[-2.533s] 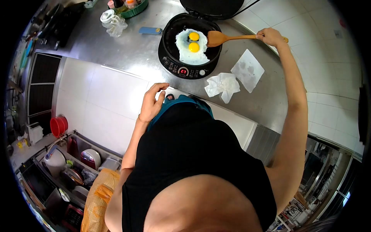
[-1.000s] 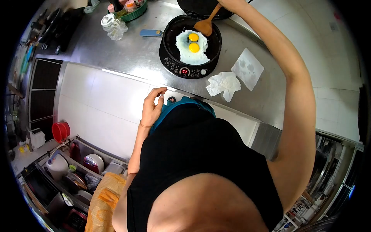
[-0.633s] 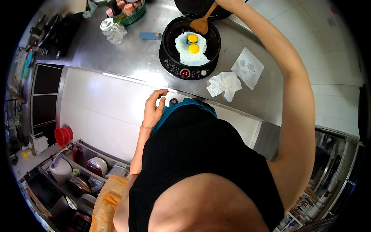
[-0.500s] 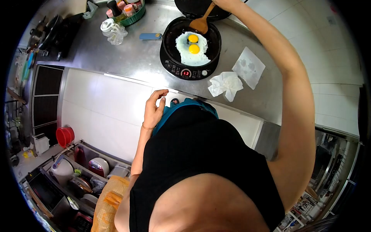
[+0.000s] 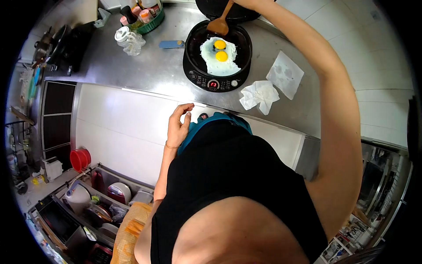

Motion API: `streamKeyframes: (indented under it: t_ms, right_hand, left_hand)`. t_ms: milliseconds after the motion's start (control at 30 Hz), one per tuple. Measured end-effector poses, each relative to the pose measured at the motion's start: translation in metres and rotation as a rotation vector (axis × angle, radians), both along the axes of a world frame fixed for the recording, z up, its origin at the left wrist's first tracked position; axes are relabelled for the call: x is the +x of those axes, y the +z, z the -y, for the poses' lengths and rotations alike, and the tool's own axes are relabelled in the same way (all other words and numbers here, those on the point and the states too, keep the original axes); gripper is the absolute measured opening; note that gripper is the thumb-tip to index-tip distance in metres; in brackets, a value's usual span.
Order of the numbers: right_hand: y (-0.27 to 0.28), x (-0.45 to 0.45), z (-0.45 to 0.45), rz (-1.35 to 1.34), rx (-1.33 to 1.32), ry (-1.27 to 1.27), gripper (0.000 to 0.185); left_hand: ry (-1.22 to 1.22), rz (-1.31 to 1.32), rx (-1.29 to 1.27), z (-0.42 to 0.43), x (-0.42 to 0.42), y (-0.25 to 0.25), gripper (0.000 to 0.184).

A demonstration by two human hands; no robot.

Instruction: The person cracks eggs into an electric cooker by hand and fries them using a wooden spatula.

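My right hand, partly cut off by the top edge, grips the handle of a wooden spatula. The spatula's blade is at the far side of a round black pan, just beyond the eggs. Two fried eggs with joined whites and whole yellow yolks lie in that pan. Beneath the pan is a black electric cooker with a lit red display. Away from the counter, my left hand hangs beside my body, fingers loosely bent, thumb apart, holding nothing.
Crumpled tissue and a flat, spotted paper sheet lie right of the cooker. To its left are a blue-handled tool, a white-lidded jar and a green basket of bottles. The black lid stands behind the pan.
The spatula's blade has shifted left along the far side of the pan, and my right hand has moved left with it. The eggs keep their place in the pan.
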State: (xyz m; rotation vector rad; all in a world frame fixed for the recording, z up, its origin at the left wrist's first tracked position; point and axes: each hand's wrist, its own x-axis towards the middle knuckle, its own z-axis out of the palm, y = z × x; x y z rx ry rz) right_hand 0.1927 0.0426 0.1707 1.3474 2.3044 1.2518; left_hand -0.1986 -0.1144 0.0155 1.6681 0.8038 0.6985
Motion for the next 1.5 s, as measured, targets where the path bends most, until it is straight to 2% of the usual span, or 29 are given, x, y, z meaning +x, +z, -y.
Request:
streamKeyframes:
  t_ms: [333,467,633,933,1133,1500]
  right_hand:
    - [-0.003,-0.002,-0.001,-0.039,-0.040,0.282,0.016]
    - [0.003,-0.003,-0.002,-0.063,0.003,0.270,0.014]
    - [-0.015,-0.001,-0.021,-0.090,0.039,0.280,0.013]
    - [-0.006,-0.012,-0.007,-0.078,-0.023,0.486,0.012]
    - [0.009,-0.015,-0.004,-0.062,0.025,0.466,0.012]
    - [-0.005,-0.026,-0.010,-0.049,0.005,0.480,0.011]
  left_hand:
    - [0.020,-0.004,-0.020,0.002,-0.001,-0.001,0.025]
    - [0.033,0.004,-0.028,0.004,-0.001,-0.001,0.025]
    - [-0.006,-0.032,-0.012,0.004,-0.001,0.001,0.026]
    - [0.005,-0.035,-0.004,0.005,-0.004,-0.003,0.026]
    - [0.014,-0.018,0.006,0.004,-0.004,0.000,0.026]
    - [0.003,-0.031,0.002,0.006,-0.008,-0.003,0.026]
